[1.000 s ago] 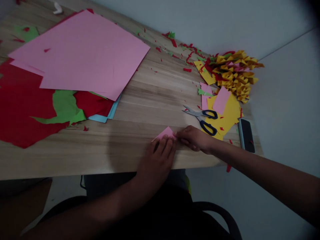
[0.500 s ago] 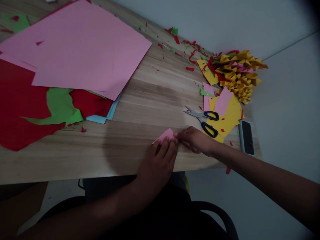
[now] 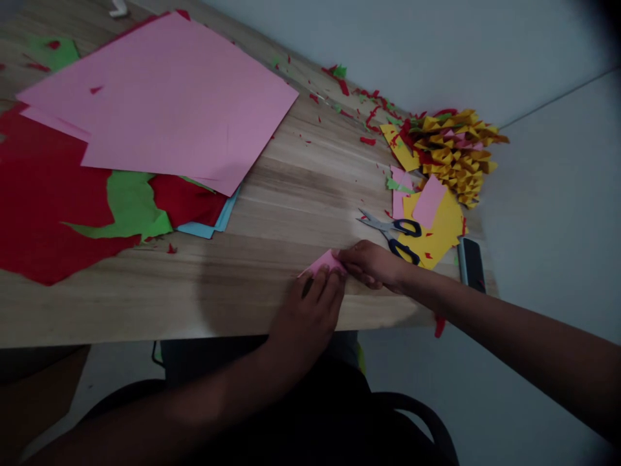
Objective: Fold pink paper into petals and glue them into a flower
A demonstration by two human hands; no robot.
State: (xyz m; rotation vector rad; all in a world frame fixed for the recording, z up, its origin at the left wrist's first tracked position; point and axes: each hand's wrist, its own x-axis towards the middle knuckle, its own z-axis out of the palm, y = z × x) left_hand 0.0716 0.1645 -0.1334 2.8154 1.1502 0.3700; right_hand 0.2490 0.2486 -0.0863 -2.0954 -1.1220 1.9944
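From here I'm pressing the pink paper (image 3: pixel 322 263) onto the counter (image 3: pixel 286 200) with the left hand (image 3: pixel 309 309), fingers extended, while the right hand (image 3: pixel 371 262) is pinching its right edge (probably for steadiness).

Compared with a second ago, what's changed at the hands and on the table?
The right hand shifted slightly: its fingertips went from the pink slip's right edge towards its far corner. Nothing visibly picked up or released. Left hand still on the slip; scissors and phone unmoved.
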